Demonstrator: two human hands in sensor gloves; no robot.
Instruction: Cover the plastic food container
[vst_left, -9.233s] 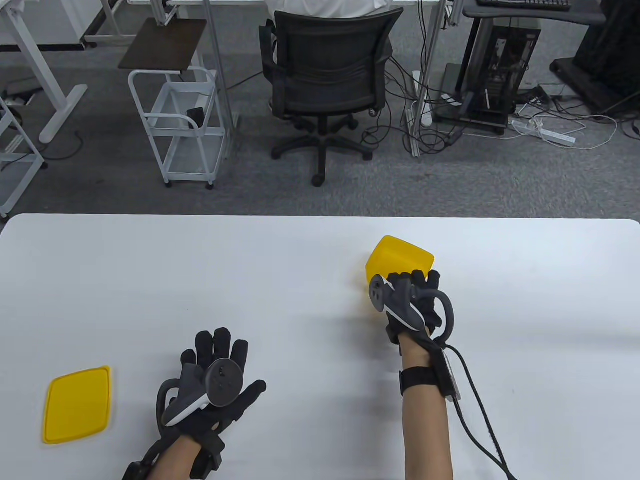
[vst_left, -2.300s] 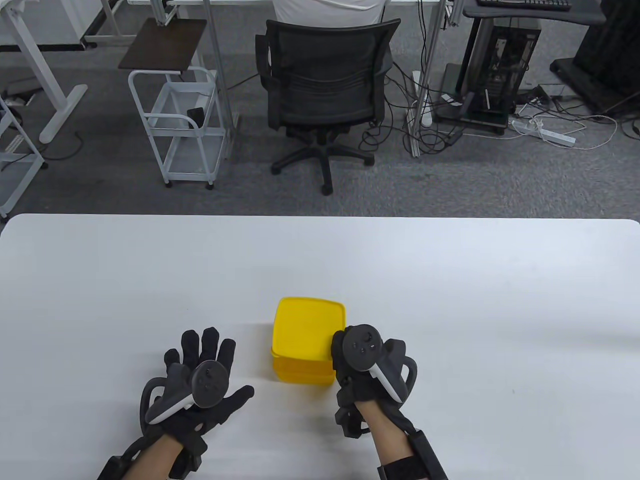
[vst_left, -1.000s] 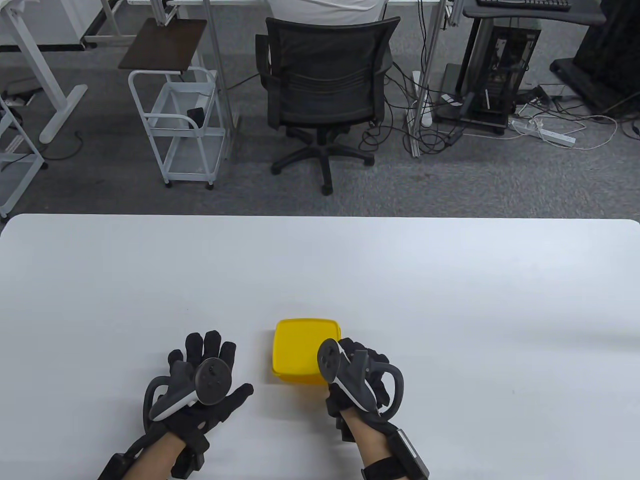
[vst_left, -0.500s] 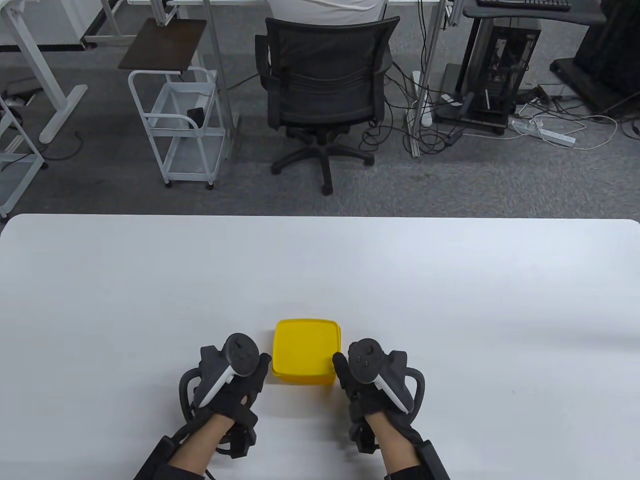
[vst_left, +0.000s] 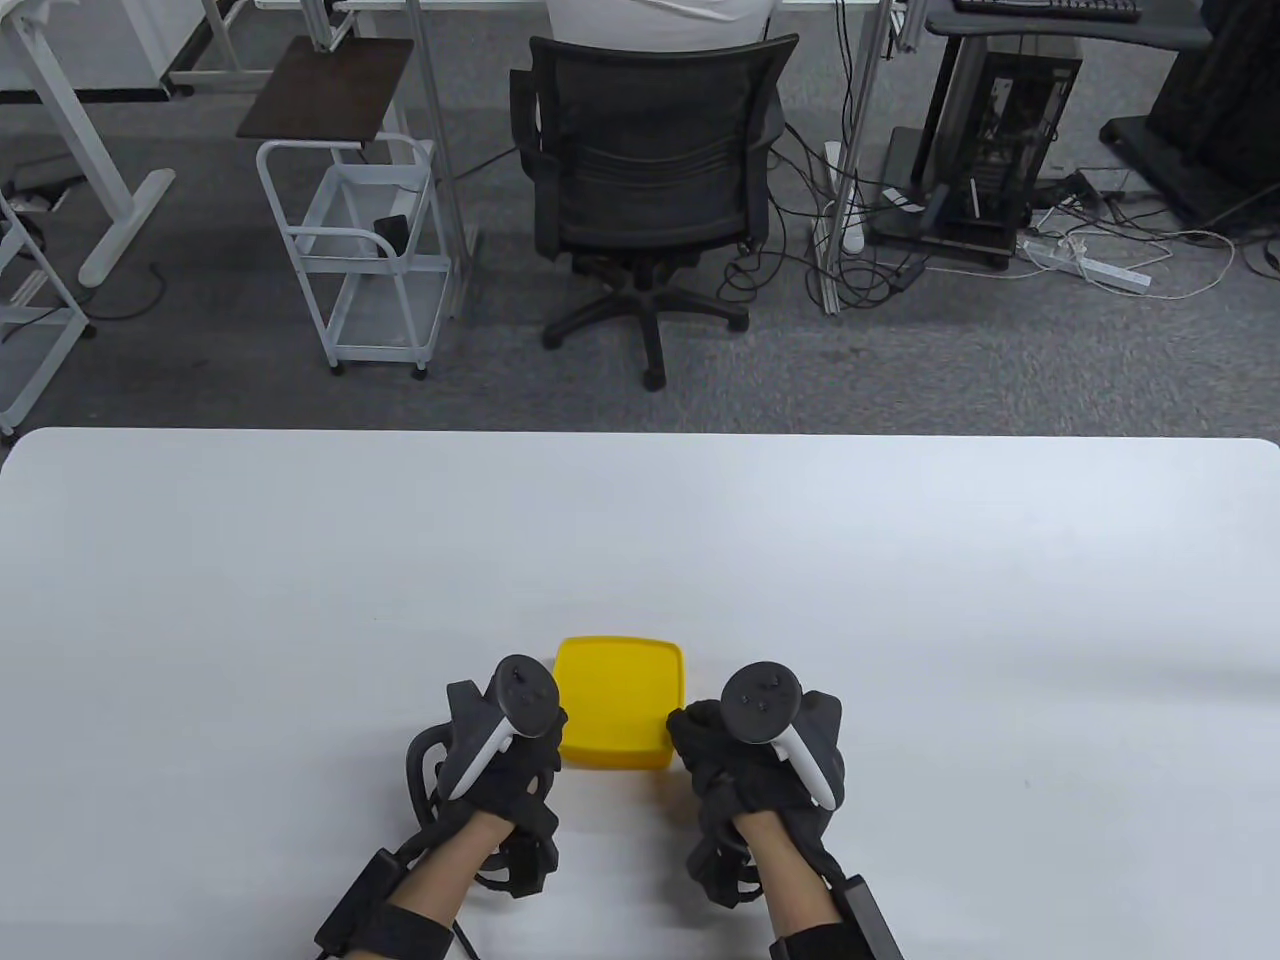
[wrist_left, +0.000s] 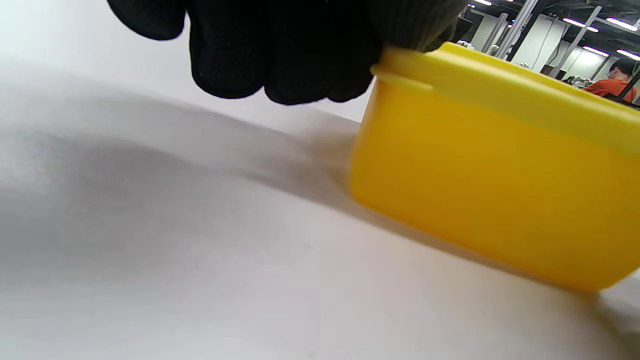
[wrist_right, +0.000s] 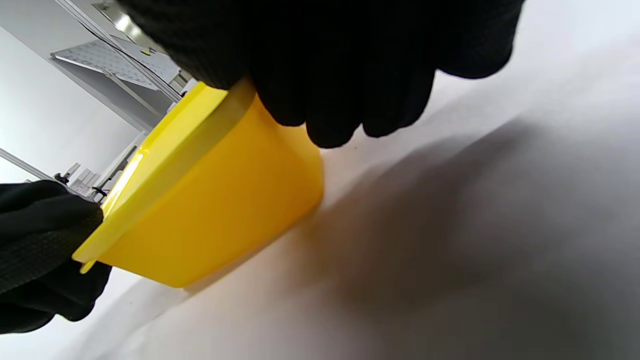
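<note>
The yellow plastic container (vst_left: 612, 752) stands on the white table (vst_left: 640, 540) near its front edge, with the yellow lid (vst_left: 620, 690) on top. My left hand (vst_left: 545, 735) is curled at the lid's near left corner, and its fingers (wrist_left: 280, 55) touch the lid's rim (wrist_left: 500, 75) above the container wall (wrist_left: 490, 185). My right hand (vst_left: 690, 738) is curled at the near right corner, and its fingers (wrist_right: 340, 70) lie over the lid's edge (wrist_right: 165, 165) above the container (wrist_right: 215, 215). My left glove (wrist_right: 40, 245) also shows in the right wrist view.
Beyond the table's far edge stand a black office chair (vst_left: 650, 170), a white wire cart (vst_left: 360, 260), and a computer tower (vst_left: 1000, 140) with cables on the floor.
Both hands have closed in on the container's near corners. The left hand, flat on the table a second ago, has turned, curled and moved right to the lid. The container shifted slightly.
</note>
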